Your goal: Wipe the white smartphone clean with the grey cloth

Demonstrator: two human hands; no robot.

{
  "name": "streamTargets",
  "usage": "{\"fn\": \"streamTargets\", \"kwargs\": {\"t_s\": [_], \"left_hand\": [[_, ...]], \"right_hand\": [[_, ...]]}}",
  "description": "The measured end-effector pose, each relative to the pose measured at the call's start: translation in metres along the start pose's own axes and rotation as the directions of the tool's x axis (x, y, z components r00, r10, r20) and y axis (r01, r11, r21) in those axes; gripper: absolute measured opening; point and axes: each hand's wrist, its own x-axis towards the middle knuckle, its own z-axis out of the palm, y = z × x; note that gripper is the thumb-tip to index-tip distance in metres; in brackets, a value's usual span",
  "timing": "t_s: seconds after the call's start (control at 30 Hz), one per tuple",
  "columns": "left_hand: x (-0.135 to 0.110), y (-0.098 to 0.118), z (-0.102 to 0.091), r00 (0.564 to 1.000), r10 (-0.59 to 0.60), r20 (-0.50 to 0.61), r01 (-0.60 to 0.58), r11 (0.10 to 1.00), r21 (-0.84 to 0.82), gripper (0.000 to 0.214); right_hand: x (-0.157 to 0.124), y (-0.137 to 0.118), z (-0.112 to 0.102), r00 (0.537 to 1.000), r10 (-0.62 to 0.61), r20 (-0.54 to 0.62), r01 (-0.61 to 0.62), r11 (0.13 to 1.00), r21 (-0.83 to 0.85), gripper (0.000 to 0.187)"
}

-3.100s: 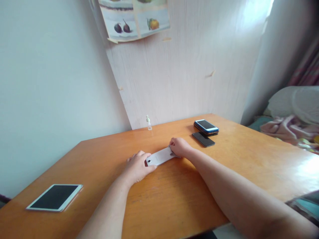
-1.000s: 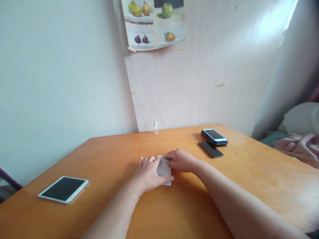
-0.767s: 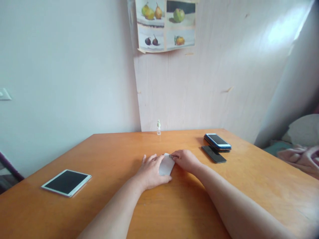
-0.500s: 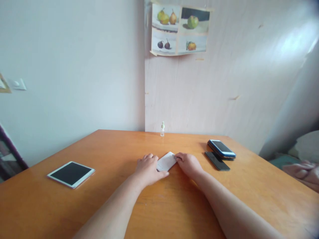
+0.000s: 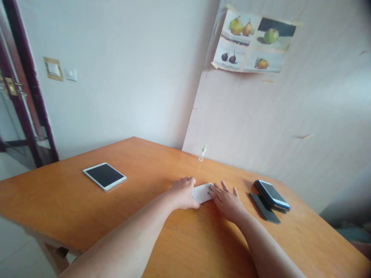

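Note:
A pale, whitish phone (image 5: 202,194) lies on the table in front of me, with small dark marks near its right end. My left hand (image 5: 185,194) is wrapped around its left end, thumb along the near edge and fingers at the far edge. At the right end, my right hand (image 5: 227,200) lies with its fingers spread, the index fingertip touching the phone. That hand's thumb is mostly hidden.
A white tablet (image 5: 104,176) lies to the left on the wooden table (image 5: 156,162). To the right is a stack of phones (image 5: 274,194) beside a dark phone (image 5: 264,208). A small clear bottle (image 5: 202,153) stands at the back edge, near the wall.
The view has turned left and tilted. My right hand has gone from curled fingers at the phone's end to spread fingers. The phone has turned slightly; my left hand stays at its left end.

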Motion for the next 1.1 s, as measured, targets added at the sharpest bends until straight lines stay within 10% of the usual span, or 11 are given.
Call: {"fn": "streamTargets", "kwargs": {"t_s": [0.2,0.43,0.63,0.9,1.1], "left_hand": [[0.0,-0.001,0.003,0.999,0.028,-0.042,-0.029,0.999,-0.028,0.06],[0.001,0.002,0.003,0.997,0.068,-0.019,-0.069,0.997,-0.044,0.072],[0.0,0.003,0.005,0.997,0.06,-0.05,-0.065,0.993,-0.102,0.081],[0.004,0.005,0.004,0.998,0.054,0.015,-0.053,0.996,-0.078,0.105],[0.005,0.003,0.005,0.998,0.057,0.005,-0.056,0.993,-0.1,0.096]], "right_hand": [[-0.01,-0.028,0.002,0.965,-0.249,0.08,0.232,0.956,0.179,0.057],[0.004,0.004,0.006,0.999,0.043,0.012,-0.044,0.993,0.107,0.062],[-0.005,-0.027,0.009,0.97,-0.238,0.044,0.216,0.934,0.284,0.065],[0.007,0.006,0.007,0.993,0.114,-0.007,-0.112,0.987,0.117,0.064],[-0.006,-0.023,0.007,0.978,-0.188,0.093,0.165,0.963,0.215,0.064]]}}
